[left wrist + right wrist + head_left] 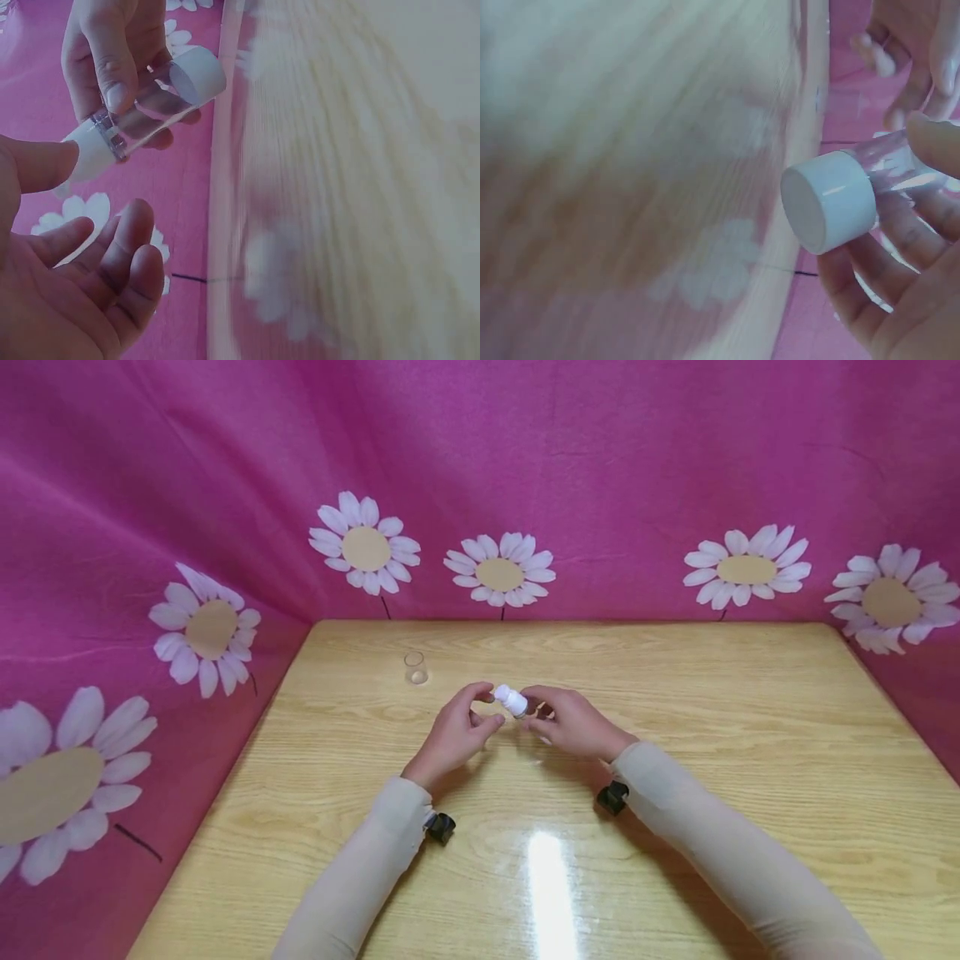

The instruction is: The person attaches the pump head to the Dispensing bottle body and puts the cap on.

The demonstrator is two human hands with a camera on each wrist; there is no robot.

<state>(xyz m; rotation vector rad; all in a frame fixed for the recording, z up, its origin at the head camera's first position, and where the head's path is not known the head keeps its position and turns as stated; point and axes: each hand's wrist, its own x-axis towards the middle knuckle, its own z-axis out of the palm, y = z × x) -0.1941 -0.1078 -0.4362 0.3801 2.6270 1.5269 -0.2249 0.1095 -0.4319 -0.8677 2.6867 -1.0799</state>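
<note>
A small clear pump bottle (pixel 154 109) with a white pump head (pixel 512 700) and a white base (pixel 829 202) is held tilted above the table. My right hand (pixel 573 722) grips it round the clear body, with the pump head pointing toward the left hand. Beside the pump head is my left hand (pixel 457 731), its fingers spread and loosely bent. In the left wrist view the left thumb (pixel 45 166) overlaps the pump head; whether it touches is unclear. A clear cap (pixel 416 668), shaped like a small cup, stands on the table behind the left hand.
The wooden table (pixel 720 718) reaches back to a pink cloth (pixel 615 468) with large white daisies, which also hangs at both sides. Small black devices sit at the left cuff (pixel 440 827) and right cuff (pixel 612 797). Light glares off the table front.
</note>
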